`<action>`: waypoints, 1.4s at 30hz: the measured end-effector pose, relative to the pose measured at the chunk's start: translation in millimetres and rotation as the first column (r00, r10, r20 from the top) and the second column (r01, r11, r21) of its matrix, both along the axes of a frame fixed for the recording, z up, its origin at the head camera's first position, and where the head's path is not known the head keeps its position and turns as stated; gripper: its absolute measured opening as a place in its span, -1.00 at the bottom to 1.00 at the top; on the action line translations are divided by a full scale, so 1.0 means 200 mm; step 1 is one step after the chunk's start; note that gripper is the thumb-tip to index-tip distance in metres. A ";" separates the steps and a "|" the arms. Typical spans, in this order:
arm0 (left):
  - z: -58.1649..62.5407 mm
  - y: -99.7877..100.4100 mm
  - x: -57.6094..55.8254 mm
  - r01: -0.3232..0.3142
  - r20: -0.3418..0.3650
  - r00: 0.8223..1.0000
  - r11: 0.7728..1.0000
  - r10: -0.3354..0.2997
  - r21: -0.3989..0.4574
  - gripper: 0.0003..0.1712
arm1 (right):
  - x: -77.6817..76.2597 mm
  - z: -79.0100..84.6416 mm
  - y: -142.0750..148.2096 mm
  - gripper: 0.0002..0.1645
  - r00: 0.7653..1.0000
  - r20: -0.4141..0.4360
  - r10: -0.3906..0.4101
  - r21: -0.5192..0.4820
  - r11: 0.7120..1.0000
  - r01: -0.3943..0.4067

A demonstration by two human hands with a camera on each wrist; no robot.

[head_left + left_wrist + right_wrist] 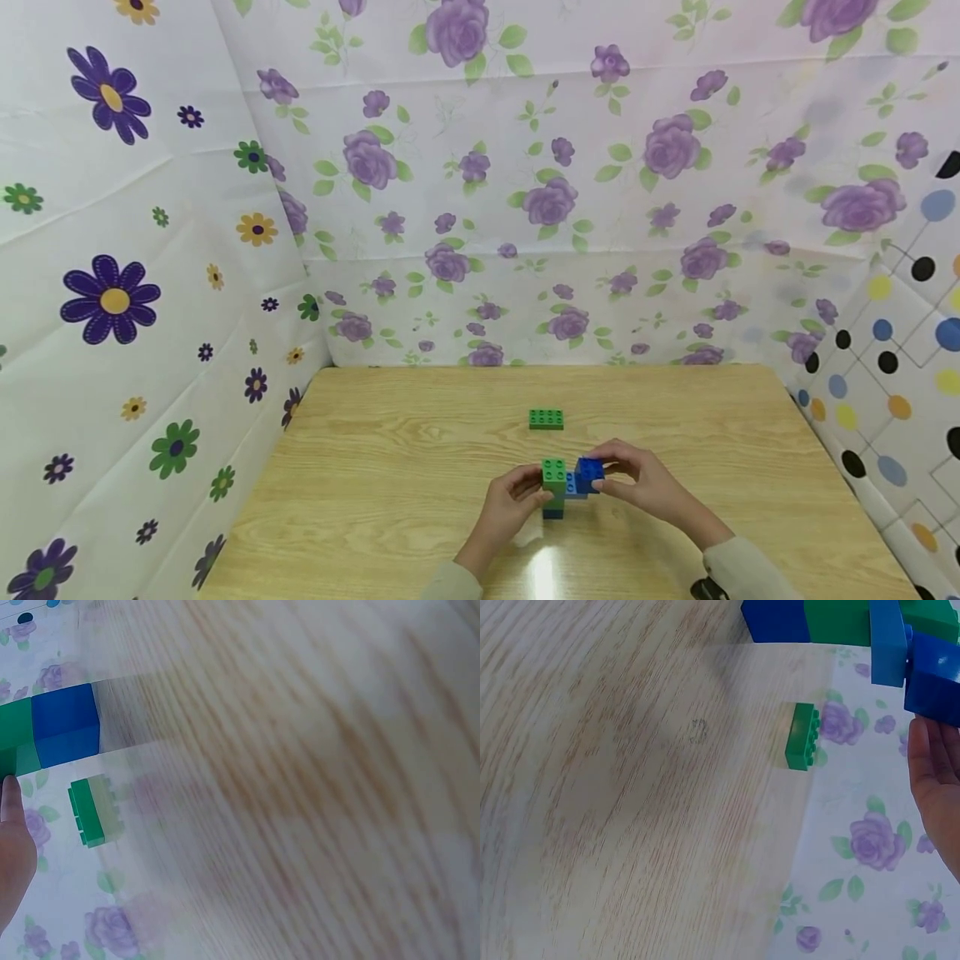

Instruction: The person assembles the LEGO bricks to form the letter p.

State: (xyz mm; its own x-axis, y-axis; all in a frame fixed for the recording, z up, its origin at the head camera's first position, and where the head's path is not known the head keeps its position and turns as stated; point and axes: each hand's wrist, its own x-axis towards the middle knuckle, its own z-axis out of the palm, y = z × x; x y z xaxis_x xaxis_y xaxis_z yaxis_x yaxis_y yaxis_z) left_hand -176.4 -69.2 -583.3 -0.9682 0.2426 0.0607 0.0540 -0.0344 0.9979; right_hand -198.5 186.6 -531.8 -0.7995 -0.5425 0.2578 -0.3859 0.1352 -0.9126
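A small tower of toy building bricks stands over the table: a dark blue brick (pixel 776 621) at the bottom, green bricks (pixel 553 472) above it. Between the green ones a lighter blue brick (pixel 887 645) juts out to the right. My left hand (pixel 510 504) grips the green part from the left, thumb in front. On the right, my right hand (pixel 637 479) pinches a dark blue brick (pixel 589 473) at the studded top of the lighter blue one. Whether those two are pressed fully together I cannot tell.
A flat green brick (pixel 546 419) with two rows of studs lies on the wooden table (pixel 420 433) behind the tower. Flowered cloth (pixel 525 275) hangs along the back edge, with patterned cloth on both sides.
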 end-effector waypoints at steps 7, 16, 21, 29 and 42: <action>0.01 0.01 0.00 -0.003 0.031 1.000 1.000 0.003 0.007 -0.55 | 0.01 0.00 0.00 -0.59 1.000 -0.024 -0.012 0.011 1.000 0.012; -0.01 0.01 0.00 -0.003 0.022 1.000 1.000 0.002 0.011 -0.57 | 0.00 0.00 0.00 -0.59 0.998 -0.056 -0.015 0.049 0.999 0.018; 0.00 0.02 0.00 -0.010 0.031 0.999 1.000 0.010 0.010 -0.56 | 0.00 0.01 0.00 -0.61 0.997 -0.071 -0.032 0.085 0.996 0.038; 0.00 0.02 0.00 -0.015 0.035 0.999 1.000 0.015 0.000 -0.56 | 0.01 0.03 -0.01 -0.61 0.996 -0.078 -0.046 0.112 0.992 0.055; 0.01 0.01 0.01 -0.012 0.025 1.000 1.000 0.012 0.008 -0.56 | 0.00 0.03 -0.01 -0.61 0.994 -0.097 -0.051 0.161 0.985 0.066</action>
